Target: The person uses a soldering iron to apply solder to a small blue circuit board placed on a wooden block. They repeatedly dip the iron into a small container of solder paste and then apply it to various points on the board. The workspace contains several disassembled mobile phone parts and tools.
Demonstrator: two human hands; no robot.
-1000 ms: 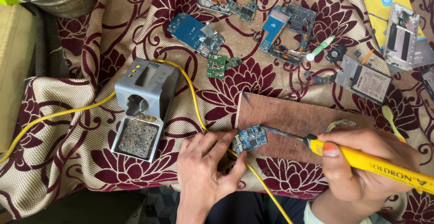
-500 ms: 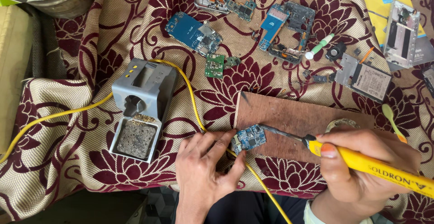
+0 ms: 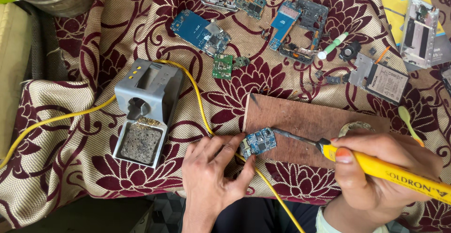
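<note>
You are pinning a small blue rectangular circuit board [image 3: 258, 142] against the near left corner of a brown wooden board [image 3: 310, 126] with your left hand [image 3: 213, 176]; its fingertips [image 3: 240, 141] are pressing at the board's left edge and the thumb is closing in from below, so the hand is pinching rather than wrapping, most likely to keep the piece from sliding under the tip. The wood is sitting between the work and the maroon-and-cream floral cloth [image 3: 94, 176], probably to spare the fabric from heat.

Your right hand [image 3: 380, 167] is clenching the yellow-handled soldering iron [image 3: 376, 167] like a pen, thumb on top near the collar, and the dark metal tip is reaching to the small board's right edge; whether it is actually touching is too fine to tell.

The iron's yellow cable [image 3: 199, 106] is looping past a grey plastic iron stand with a cleaning sponge tray [image 3: 145, 108], parked just left of your hand. Further back, other blue phone circuit boards [image 3: 199, 31] and a flat silver phone battery [image 3: 380, 78] are lying apart from the work.
</note>
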